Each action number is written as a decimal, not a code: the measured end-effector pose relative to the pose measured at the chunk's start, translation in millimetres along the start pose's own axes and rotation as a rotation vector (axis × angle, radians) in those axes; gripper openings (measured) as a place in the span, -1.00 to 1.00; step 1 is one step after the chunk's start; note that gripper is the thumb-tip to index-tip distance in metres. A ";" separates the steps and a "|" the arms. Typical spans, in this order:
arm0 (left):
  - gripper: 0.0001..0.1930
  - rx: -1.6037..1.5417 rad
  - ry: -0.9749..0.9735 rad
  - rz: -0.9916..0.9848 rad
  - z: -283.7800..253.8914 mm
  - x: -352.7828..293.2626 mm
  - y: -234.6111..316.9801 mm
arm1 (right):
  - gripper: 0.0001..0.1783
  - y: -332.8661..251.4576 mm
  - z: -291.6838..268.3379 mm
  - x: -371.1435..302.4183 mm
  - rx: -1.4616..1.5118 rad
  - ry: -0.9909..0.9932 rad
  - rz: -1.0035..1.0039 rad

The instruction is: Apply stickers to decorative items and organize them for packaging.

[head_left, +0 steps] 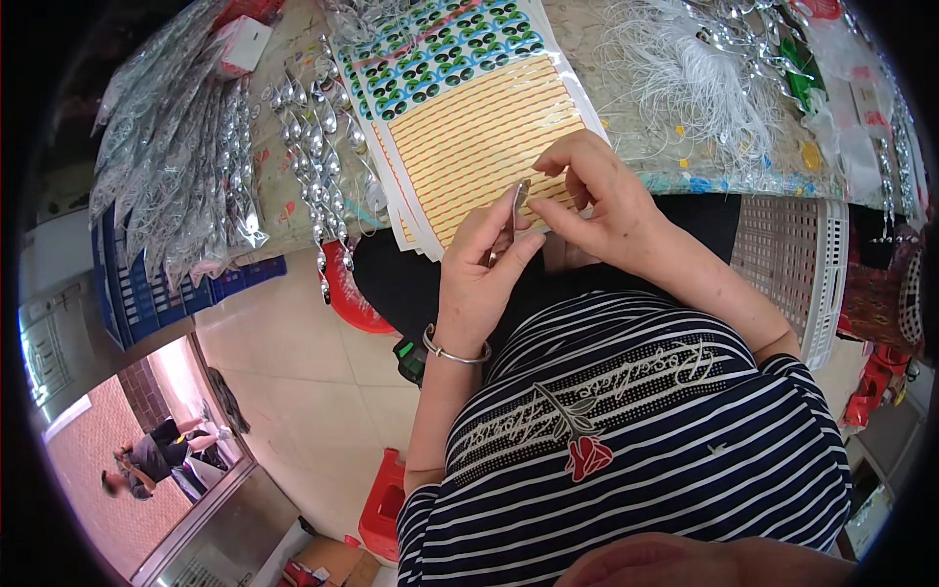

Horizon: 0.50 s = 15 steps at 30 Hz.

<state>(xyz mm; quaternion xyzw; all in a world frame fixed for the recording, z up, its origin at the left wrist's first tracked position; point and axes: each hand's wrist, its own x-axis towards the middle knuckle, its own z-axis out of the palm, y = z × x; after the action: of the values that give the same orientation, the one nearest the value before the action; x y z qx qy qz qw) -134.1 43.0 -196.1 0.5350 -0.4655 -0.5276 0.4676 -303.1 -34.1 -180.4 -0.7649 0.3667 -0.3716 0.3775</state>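
Observation:
My left hand (481,256) is closed around a small shiny silver piece (520,207), held upright between thumb and fingers; its exact kind is hard to make out. Beside it, my right hand (611,210) has its thumb and forefinger curved and apart, the tips close to the silver piece. No object shows between them. Under and beyond both hands lies a yellow sticker sheet (489,117) with red wavy lines, overhanging the table's near edge. Above it is a sheet of green, blue and black eye-shaped stickers (440,59).
Silver twisted strings (315,147) and plastic-wrapped silver bundles (186,147) hang over the table edge (284,220) at left. White threads (704,93) lie at right. Below are a blue crate (147,284), a grey basket (792,264) and a red stool (383,504). A person (147,460) appears beyond a doorway.

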 end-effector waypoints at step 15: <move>-0.60 0.399 -0.023 0.222 8.4 -3.7 8.4 | -0.94 -0.6 -11.7 -3.5 0.173 -0.144 0.148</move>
<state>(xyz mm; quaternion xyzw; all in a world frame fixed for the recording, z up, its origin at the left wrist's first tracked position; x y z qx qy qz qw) -142.5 45.5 -187.3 0.5564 -0.6217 -0.3767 0.4025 -314.4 -34.5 -175.8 -0.7248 0.3606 -0.3173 0.4938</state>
